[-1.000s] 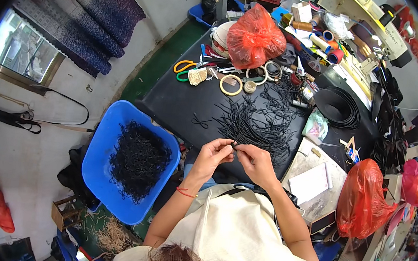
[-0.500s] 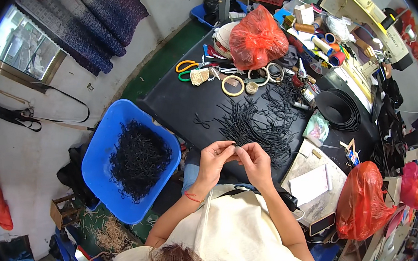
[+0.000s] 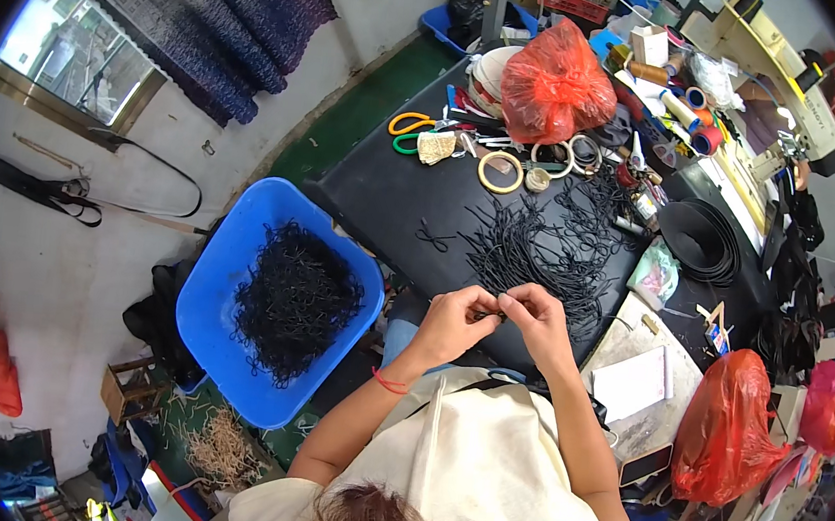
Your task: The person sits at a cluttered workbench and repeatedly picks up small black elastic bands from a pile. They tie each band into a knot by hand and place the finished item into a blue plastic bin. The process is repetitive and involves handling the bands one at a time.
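My left hand (image 3: 456,324) and my right hand (image 3: 542,325) meet just above the table's near edge. Thumbs and fingertips of both are pinched together, almost touching. Whatever is between them is too small and covered to make out. Right beyond my fingers lies a heap of thin black cords (image 3: 523,261), many with looped ends. One loose black cord (image 3: 432,236) rests apart, left of the heap. To the left of my arms, a blue plastic basin (image 3: 198,325) holds a tangled mass of black cords (image 3: 295,299).
On the black table (image 3: 392,208) are scissors (image 3: 411,122), tape rolls (image 3: 499,172), a red plastic bag (image 3: 558,83) and coiled black strip (image 3: 701,243). A white pad (image 3: 632,387) lies on a board at right. A sewing machine (image 3: 774,59) and thread spools stand at far right.
The whole view has shifted, so the table and basin appear farther right. My hands stay together by the cord heap, with the fingers slightly re-angled in their pinch.
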